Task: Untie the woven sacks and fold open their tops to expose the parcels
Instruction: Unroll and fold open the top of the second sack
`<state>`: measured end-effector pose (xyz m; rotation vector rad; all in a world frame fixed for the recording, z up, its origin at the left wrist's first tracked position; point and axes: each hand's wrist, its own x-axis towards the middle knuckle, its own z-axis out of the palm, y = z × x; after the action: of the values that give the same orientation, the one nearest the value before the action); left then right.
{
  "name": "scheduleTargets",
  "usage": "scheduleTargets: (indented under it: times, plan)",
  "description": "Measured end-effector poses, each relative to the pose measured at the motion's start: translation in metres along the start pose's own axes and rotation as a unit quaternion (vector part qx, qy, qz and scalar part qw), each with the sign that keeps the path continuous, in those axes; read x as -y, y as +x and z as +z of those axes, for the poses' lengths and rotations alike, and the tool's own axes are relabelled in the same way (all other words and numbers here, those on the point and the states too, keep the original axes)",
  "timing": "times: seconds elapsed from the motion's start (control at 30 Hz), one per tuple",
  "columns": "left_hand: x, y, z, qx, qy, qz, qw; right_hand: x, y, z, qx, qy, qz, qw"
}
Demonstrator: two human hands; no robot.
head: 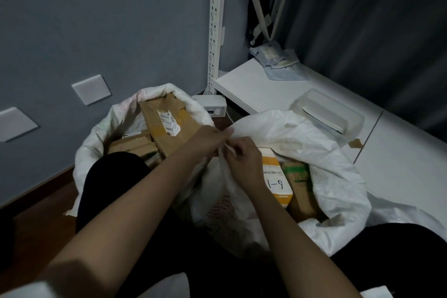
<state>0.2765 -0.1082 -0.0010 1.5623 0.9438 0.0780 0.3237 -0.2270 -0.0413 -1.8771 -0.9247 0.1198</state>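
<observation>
- Nearest us, our two bare forearms run up from the bottom edge and meet over the white woven sack on the right [333,176], which stands on the dark wooden floor [36,213] between our knees.
- Our left hand [208,139] has its fingers curled round a bunched fold of that sack's top edge, pinching it up so the cloth is taut.
- Our right hand [242,157] pinches a twisted white strip of the sack's mouth [223,152] just beside the left (tie or plain fabric, we cannot tell); we judge the two hands are working it loose together.
- Under the slack cloth a white and orange carton marked 1-9 [275,181] and a brown cardboard box with green print [300,184] already show, so this top is partly open, not yet folded down.
- Further off to the left, the second white woven sack [101,133] stands with its rim rolled back, a long brown parcel with a white label [167,126] sticking out; that one looks finished.
- Beyond, a low white shelf board [266,84] carries a clear plastic tray [326,113] along its right edge and grey pouches [278,60] at its far corner.
</observation>
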Motion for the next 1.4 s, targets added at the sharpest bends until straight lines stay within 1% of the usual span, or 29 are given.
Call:
scheduleTargets:
  times: [0.07,0.1,0.17,0.23,0.3,0.37,0.4,0.43,0.5,0.53,0.57,0.6,0.63,0.67,0.73,0.8,0.83,0.87,0.9,0.97,1.03,1.1,1.13,1.17,1.23,1.27,1.33,1.37,1.4]
  plan:
    - [0.002,0.010,0.003,-0.008,0.054,0.009,0.998,-0.005,0.001,-0.013,0.122,0.013,0.001,0.992]
    - [0.005,0.014,0.005,-0.007,0.050,-0.004,0.999,-0.006,0.003,-0.023,0.155,0.026,0.002,0.988]
    - [0.009,0.016,0.011,0.028,0.004,-0.028,0.999,-0.013,0.017,-0.044,0.135,-0.019,-0.042,0.990]
    - [0.013,0.014,0.017,0.075,-0.111,-0.048,0.990,-0.023,0.042,-0.060,0.162,-0.146,-0.082,0.973]
    - [0.018,0.013,0.018,0.129,-0.223,-0.071,0.964,-0.030,0.069,-0.066,0.266,-0.299,-0.095,0.912]
    - [0.021,0.016,0.014,0.164,-0.230,-0.085,0.955,-0.033,0.090,-0.062,0.336,-0.417,-0.117,0.837]
    - [0.020,0.018,0.011,0.158,-0.201,-0.088,0.963,-0.031,0.098,-0.059,0.371,-0.439,-0.108,0.811]
    - [0.019,0.021,0.010,0.134,-0.147,-0.086,0.976,-0.028,0.106,-0.054,0.400,-0.432,-0.081,0.804]
    - [0.018,0.027,0.013,0.062,0.053,-0.023,0.996,-0.026,0.120,-0.044,0.458,-0.376,-0.001,0.805]
    - [0.019,0.030,0.015,0.022,0.170,0.048,0.984,-0.026,0.127,-0.039,0.481,-0.350,0.033,0.803]
    - [0.020,0.031,0.015,-0.004,0.242,0.118,0.963,-0.024,0.134,-0.037,0.500,-0.326,0.061,0.800]
    - [0.023,0.033,0.014,-0.006,0.249,0.164,0.954,-0.022,0.140,-0.038,0.514,-0.295,0.079,0.801]
    - [0.027,0.036,0.010,0.007,0.216,0.187,0.958,-0.020,0.146,-0.042,0.519,-0.257,0.086,0.811]
    - [0.035,0.044,0.003,0.027,0.166,0.172,0.971,-0.017,0.150,-0.049,0.519,-0.229,0.082,0.820]
    - [0.042,0.052,-0.017,0.082,0.060,0.075,0.992,-0.021,0.152,-0.065,0.513,-0.251,0.059,0.819]
    - [0.043,0.059,-0.029,0.167,-0.069,-0.032,0.983,-0.033,0.148,-0.075,0.495,-0.294,0.057,0.816]
    - [0.041,0.060,-0.029,0.189,-0.071,-0.063,0.977,-0.041,0.145,-0.075,0.477,-0.273,0.073,0.832]
    - [0.032,0.058,-0.024,0.192,-0.025,-0.067,0.979,-0.048,0.142,-0.073,0.454,-0.232,0.093,0.855]
    - [0.024,0.058,-0.017,0.171,0.049,-0.046,0.983,-0.051,0.139,-0.069,0.430,-0.196,0.113,0.874]
    - [0.012,0.056,0.002,0.101,0.165,0.055,0.980,-0.051,0.136,-0.060,0.408,-0.136,0.152,0.890]
    - [0.008,0.055,0.016,0.080,0.178,0.117,0.974,-0.046,0.137,-0.056,0.409,-0.050,0.207,0.887]
    - [0.014,0.063,0.015,0.081,0.116,0.092,0.986,-0.044,0.141,-0.063,0.410,0.003,0.225,0.884]
    - [0.016,0.068,0.010,0.084,0.060,0.055,0.993,-0.047,0.143,-0.070,0.422,-0.021,0.204,0.883]
    - [0.019,0.073,0.004,0.079,-0.007,0.014,0.997,-0.052,0.145,-0.078,0.444,-0.092,0.169,0.875]
    - [0.022,0.085,-0.003,0.071,-0.110,-0.060,0.990,-0.062,0.139,-0.088,0.461,-0.268,0.126,0.837]
    - [0.024,0.090,-0.004,0.063,-0.091,-0.072,0.991,-0.070,0.135,-0.091,0.446,-0.296,0.127,0.835]
    - [0.022,0.094,0.002,0.061,0.109,-0.007,0.992,-0.077,0.130,-0.088,0.402,-0.213,0.168,0.875]
    - [0.020,0.094,0.008,0.050,0.219,0.068,0.972,-0.077,0.130,-0.084,0.387,-0.143,0.207,0.887]
    - [0.017,0.091,0.014,0.028,0.288,0.165,0.943,-0.073,0.133,-0.080,0.383,-0.081,0.248,0.886]
